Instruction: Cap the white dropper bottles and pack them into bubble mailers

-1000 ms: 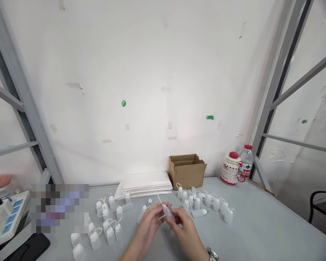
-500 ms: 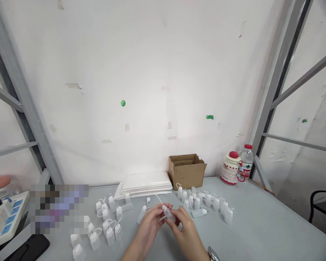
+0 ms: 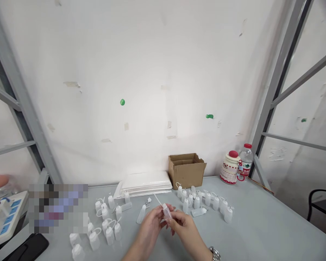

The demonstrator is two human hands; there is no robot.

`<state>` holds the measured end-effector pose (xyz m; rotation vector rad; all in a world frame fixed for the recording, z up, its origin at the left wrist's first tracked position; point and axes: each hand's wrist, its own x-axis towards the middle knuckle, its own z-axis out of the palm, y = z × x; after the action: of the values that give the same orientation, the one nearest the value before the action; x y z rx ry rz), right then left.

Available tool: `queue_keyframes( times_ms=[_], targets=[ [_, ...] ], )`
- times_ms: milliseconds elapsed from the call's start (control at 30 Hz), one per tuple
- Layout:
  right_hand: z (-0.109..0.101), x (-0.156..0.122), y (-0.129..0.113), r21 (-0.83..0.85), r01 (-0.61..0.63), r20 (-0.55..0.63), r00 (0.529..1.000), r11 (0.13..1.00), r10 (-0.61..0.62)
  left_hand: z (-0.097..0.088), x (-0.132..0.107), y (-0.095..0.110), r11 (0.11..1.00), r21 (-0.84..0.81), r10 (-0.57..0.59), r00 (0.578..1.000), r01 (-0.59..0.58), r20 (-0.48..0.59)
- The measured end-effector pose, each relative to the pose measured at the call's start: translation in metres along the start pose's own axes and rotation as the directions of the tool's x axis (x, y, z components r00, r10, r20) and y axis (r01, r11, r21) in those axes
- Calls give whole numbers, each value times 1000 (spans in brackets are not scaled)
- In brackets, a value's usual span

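A small translucent squeeze bottle (image 3: 167, 212) with a white cap and a thin white strap is held tilted between both hands, above the table. My left hand (image 3: 153, 222) has its fingers closed around the bottle's upper part. Lower on the same bottle, my right hand (image 3: 183, 222) pinches the body between thumb and fingers. Just left of my left hand lies a similar bottle (image 3: 141, 214) with its small cap (image 3: 149, 200) hanging off to one side. Right of my right hand, another bottle (image 3: 198, 212) rests on its side.
Several similar bottles stand at the left (image 3: 109, 236) and at the right (image 3: 208, 200) on the grey table (image 3: 250, 232). Behind are a stack of white sheets (image 3: 146, 183), an open cardboard box (image 3: 188, 175), a cream jug (image 3: 229, 170) and a water bottle (image 3: 246, 159). A phone (image 3: 29, 248) lies front left.
The held bottle has turned more upright, and my right hand's fingers have shifted lower around it. The things on the table keep their places.
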<state>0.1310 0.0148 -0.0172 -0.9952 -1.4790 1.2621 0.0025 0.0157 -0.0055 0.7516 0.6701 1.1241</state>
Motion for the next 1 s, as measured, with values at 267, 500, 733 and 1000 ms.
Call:
queue_keyframes(
  times_ms=[267,500,733,1000],
  targets=[
    [2,-5,-11,522,-207,165,976,828,140,2,-1,0,984,-141,-113,993,107,-32],
    [0,-4,-15,463,-174,183,978,869,98,4,-5,7,987,-131,-94,995,96,20],
    [2,0,-4,193,-27,50,999,981,18,2,-4,8,989,-147,-39,998,32,-45],
    [7,-7,-5,-101,109,-143,982,989,-122,5,-6,7,960,-255,-112,993,115,29]
  ],
)
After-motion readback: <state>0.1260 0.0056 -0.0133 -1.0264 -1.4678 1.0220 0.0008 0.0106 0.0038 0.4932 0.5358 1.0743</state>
